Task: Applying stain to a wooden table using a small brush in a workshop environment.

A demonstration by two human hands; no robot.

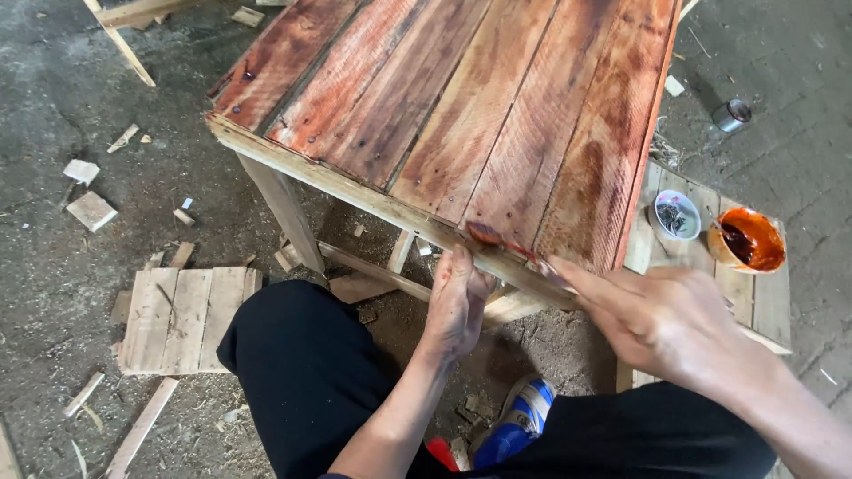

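Gripping a brush [497, 239] at the table [461, 98] edge, the right hand [666, 319] works beside the left hand [457, 302], flat underneath.

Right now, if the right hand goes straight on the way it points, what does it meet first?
The right hand points up and left, along the brush it holds. First in that line is probably the table's front rail, which the brush tip already seems to touch; depth is unclear.

Reddish-brown stain streaks the table top [461, 98]; its edge rail [355, 191] is pale bare wood; the bowl [747, 241] is orange.
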